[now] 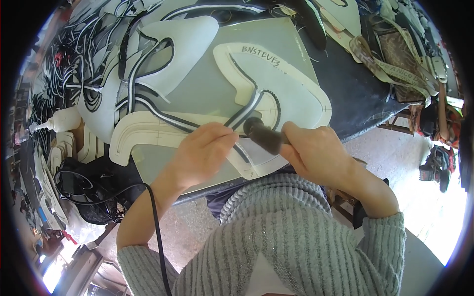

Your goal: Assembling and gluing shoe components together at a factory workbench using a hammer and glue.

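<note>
My left hand [205, 153] is closed, its fingertips pinching a black-and-white striped strip [244, 114]. This strip curves from the left of the table, under my fingers, toward a cut-out in a pale shoe-upper piece [296, 93]. The piece lies on a cream card template [225, 55] with handwriting on it. Wrapped around a handle, my right hand [318, 154] grips a hammer [264, 135]. Its dark, rounded head is over the piece, beside the strip and the fingers of my left hand; whether it touches the surface I cannot tell. A second curved cream template [121, 140] reaches under my left hand.
More white upper pieces [195, 37] and tangled striped strips [86, 69] cover the table's left. A white squeeze bottle [66, 120] lies at the left edge. A black cable [157, 222] crosses my left arm. A patterned bag [402, 54] is at the far right.
</note>
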A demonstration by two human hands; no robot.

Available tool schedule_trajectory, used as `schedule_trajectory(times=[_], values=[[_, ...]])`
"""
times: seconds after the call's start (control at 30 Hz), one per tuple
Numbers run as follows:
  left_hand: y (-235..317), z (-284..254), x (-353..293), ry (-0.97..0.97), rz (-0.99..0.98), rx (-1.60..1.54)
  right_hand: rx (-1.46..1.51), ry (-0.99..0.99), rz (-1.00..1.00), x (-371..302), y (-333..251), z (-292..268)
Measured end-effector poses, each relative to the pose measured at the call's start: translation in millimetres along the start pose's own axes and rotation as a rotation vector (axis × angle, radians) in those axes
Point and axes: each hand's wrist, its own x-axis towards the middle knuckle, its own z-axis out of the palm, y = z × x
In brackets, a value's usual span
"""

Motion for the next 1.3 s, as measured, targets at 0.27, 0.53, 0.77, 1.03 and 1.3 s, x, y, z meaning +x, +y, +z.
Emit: schedule_trajectory(times=[0.27,0.53,0.77,1.03,1.3], values=[[-2,-11,7,-0.022,-0.141,-0.028,-0.080,-0.173,0.046,8,-4,9],[-13,-67,44,-0.239,-0.266,0.397,-0.071,-0.197,0.081,7,-3,11],[-6,-17,3,-0.105,-0.209,-0.115,-0.079,-0.182,0.065,8,-2,10],[-12,-12,-8,-0.046,0.127,0.084,0.038,-0.009,0.015,13,-8,-9],[-11,-14,-9,-0.040,0.166,0.130,-0.059,-0.088,-0.027,23,-17,2]])
